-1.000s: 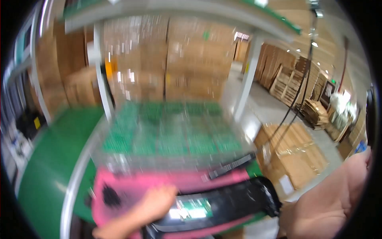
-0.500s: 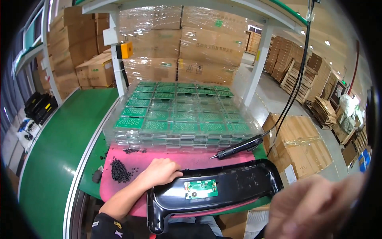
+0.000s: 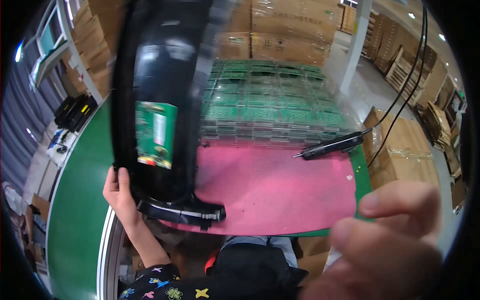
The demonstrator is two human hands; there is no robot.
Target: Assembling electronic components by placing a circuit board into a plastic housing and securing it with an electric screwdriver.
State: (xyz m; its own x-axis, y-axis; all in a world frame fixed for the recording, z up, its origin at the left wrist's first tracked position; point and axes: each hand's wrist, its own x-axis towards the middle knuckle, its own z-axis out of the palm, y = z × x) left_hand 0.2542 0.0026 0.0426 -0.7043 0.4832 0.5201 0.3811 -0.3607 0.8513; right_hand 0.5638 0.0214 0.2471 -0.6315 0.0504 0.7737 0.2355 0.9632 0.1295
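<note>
My left hand (image 3: pixel 121 194) grips the lower edge of a long glossy black plastic housing (image 3: pixel 162 65). The housing stands on end, lifted above the left of the work surface and smeared by motion. Inside it sits a green circuit board (image 3: pixel 172 125) with a white label. Close to the camera at lower right, my right hand (image 3: pixel 395 232) is blurred. Its fingers are bent, thumb and forefinger apart, with nothing visible between them. A black electric screwdriver (image 3: pixel 332 145) lies on the pink mat (image 3: pixel 275 195), between the two hands and farther away.
Clear trays (image 3: pixel 270 105) of green circuit boards are stacked behind the mat. At left runs a green conveyor belt (image 3: pixel 75 200). A cardboard box (image 3: pixel 405 150) stands right of the table, and the screwdriver's black cable (image 3: pixel 407 82) hangs above it.
The housing has been raised off the mat and swung upright to the left in my left hand. My right hand stays close at lower right, its fingers now pointing left. The view has shifted.
</note>
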